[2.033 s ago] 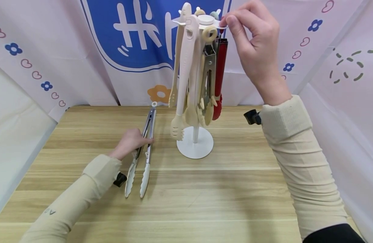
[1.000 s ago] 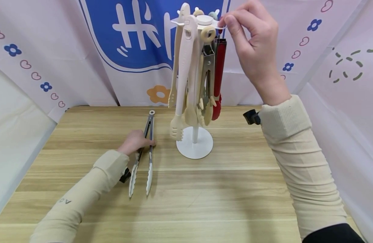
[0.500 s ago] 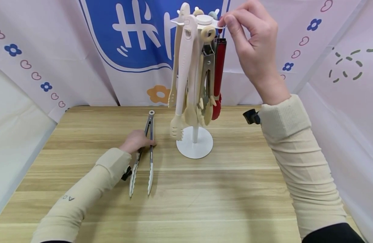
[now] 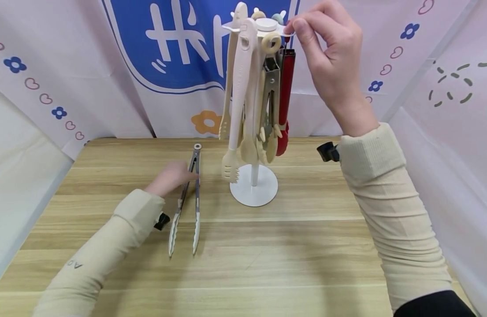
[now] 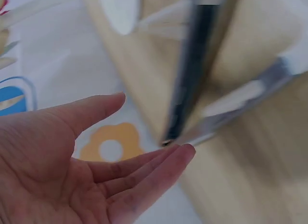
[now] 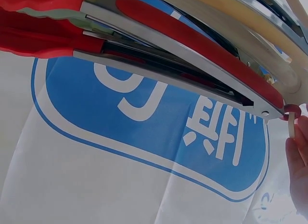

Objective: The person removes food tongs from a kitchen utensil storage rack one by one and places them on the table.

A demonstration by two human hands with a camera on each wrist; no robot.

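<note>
Silver metal tongs with white scalloped tips lay near-to-far, left of the white round-based stand, beneath the nearer left hand, its thumb and fingers apart, while the right hand pinched the stand's rim.

We see bright light and soft shadows on the desk. Blur smears the tongs in our left wrist view; the right is sharper but dimmer.

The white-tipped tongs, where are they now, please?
In the head view, the white-tipped tongs lie on the table, left of the white stand, by the left hand.
</note>
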